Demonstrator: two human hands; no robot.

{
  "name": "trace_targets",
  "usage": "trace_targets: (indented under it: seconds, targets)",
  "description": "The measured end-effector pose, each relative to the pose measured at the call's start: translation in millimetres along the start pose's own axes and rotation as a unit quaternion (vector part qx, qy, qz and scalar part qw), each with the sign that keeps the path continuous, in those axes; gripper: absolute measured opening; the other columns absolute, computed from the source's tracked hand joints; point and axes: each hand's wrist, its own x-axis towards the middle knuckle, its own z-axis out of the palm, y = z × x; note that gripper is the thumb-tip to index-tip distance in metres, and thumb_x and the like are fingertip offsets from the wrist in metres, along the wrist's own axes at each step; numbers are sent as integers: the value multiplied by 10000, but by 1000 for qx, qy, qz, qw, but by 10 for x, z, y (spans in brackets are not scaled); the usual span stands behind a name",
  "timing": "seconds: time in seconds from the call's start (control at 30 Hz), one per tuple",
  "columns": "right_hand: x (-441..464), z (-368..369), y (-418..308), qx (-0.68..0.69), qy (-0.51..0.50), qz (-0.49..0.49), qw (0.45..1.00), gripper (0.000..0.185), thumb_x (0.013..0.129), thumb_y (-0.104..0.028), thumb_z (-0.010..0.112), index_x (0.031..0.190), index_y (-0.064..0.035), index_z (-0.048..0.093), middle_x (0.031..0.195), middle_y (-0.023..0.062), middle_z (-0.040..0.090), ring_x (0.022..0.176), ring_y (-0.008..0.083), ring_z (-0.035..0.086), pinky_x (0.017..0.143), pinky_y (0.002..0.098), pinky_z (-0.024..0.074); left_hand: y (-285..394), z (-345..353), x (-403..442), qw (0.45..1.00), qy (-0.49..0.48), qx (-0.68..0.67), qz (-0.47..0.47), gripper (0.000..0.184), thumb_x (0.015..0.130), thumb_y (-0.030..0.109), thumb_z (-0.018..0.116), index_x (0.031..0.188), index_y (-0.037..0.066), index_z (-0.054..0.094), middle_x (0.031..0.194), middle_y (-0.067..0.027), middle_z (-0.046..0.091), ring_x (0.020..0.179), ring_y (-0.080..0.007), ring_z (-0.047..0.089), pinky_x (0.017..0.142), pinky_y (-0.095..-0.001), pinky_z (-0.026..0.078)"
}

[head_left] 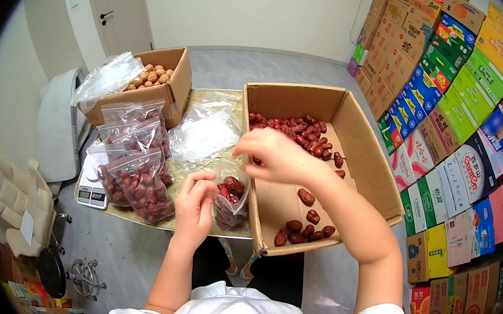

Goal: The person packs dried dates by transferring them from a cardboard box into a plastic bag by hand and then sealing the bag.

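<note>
My left hand (196, 202) has its fingers pinched together at the left edge of an open clear bag (231, 201) partly filled with red dates. Above that bag and the near-left wall of a large cardboard box (364, 146), my right hand (273, 154) hangs with curled fingers; what it holds, if anything, is hidden. Dates (304, 132) are heaped at the box's far left, with several more (302, 233) near its front edge. Filled bags of dates (145, 191) stand left of my left hand.
Empty clear bags (205, 132) lie on the table behind the open bag. A smaller box (179, 80) of walnuts (152, 76) stands at the back left, with plastic bags over its side. A white scale (92, 193) sits at the left edge. Stacked cartons line the right.
</note>
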Motion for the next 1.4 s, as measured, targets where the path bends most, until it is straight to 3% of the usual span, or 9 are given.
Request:
trace_targets:
  seconds: [0.17, 0.2, 0.27, 0.4, 0.47, 0.57, 0.8, 0.9, 1.4]
  targets:
    - [-145, -374, 270, -39, 44, 181, 982, 163, 822, -116, 697, 951, -20, 669, 870, 133, 678, 798, 243, 672, 735, 353, 539, 36, -21, 9, 1000, 0, 8, 12, 141, 861, -118, 500, 890, -11, 588, 1061, -134, 598, 792, -189, 605, 697, -284, 506]
    - [-203, -427, 360, -38, 35, 236, 970, 182, 794, -154, 694, 934, -39, 683, 877, 144, 694, 847, 307, 675, 751, 405, 539, 30, -21, 4, 1000, 2, 2, 7, 150, 849, -129, 501, 900, -16, 585, 1059, -136, 591, 787, -190, 610, 699, -287, 506]
    - [-327, -565, 487, -60, -57, 328, 941, 182, 789, -116, 704, 941, -20, 679, 819, 131, 686, 771, 255, 672, 738, 365, 541, 17, -17, -2, 1000, 2, -7, 2, 162, 838, -141, 502, 909, -20, 583, 1057, -139, 583, 782, -191, 614, 702, -290, 507]
    - [-700, -518, 923, -105, -223, 404, 881, 159, 737, -144, 753, 861, -55, 708, 909, 123, 721, 843, 265, 695, 730, 385, 559, -3, -31, -11, 1000, 4, -7, 5, 162, 843, -141, 503, 915, -19, 583, 1054, -137, 583, 778, -188, 610, 698, -287, 504]
    - [-795, -490, 990, -54, -354, 544, 759, 382, 690, -104, 795, 1052, -58, 682, 891, 108, 705, 800, 242, 685, 683, 379, 560, -9, -33, -18, 1000, 1, -7, 3, 162, 844, -141, 505, 916, -19, 584, 1053, -137, 584, 776, -188, 609, 698, -286, 503]
    - [-692, -511, 807, -54, -429, 592, 680, 492, 670, -125, 839, 1122, -80, 651, 966, 124, 700, 807, 242, 686, 659, 392, 566, -17, -19, -24, 1000, 5, -10, 3, 163, 846, -139, 507, 916, -15, 586, 1051, -139, 585, 775, -190, 609, 699, -287, 501]
    - [-819, -278, 1010, -100, -416, 588, 687, 580, 675, -246, 860, 1173, -39, 647, 1041, 146, 703, 888, 266, 697, 738, 404, 580, -19, -43, -36, 1000, 6, -16, -7, 156, 854, -135, 515, 906, -9, 591, 1052, -146, 584, 803, -203, 613, 713, -287, 504]
    - [-972, -66, 1197, -164, -400, 576, 694, 532, 696, -387, 831, 1064, -16, 734, 1121, 170, 704, 1002, 273, 693, 857, 367, 566, -20, -41, -38, 1000, 3, -17, -12, 151, 856, -133, 517, 904, -10, 592, 1050, -149, 581, 807, -206, 613, 715, -287, 504]
    - [-832, 20, 971, -155, -406, 573, 695, 518, 646, -308, 847, 1029, 22, 733, 1074, 163, 722, 939, 279, 712, 810, 372, 588, -40, -34, -33, 1000, 2, -14, -11, 140, 858, -122, 519, 900, -10, 591, 1046, -142, 584, 782, -195, 607, 701, -283, 493]
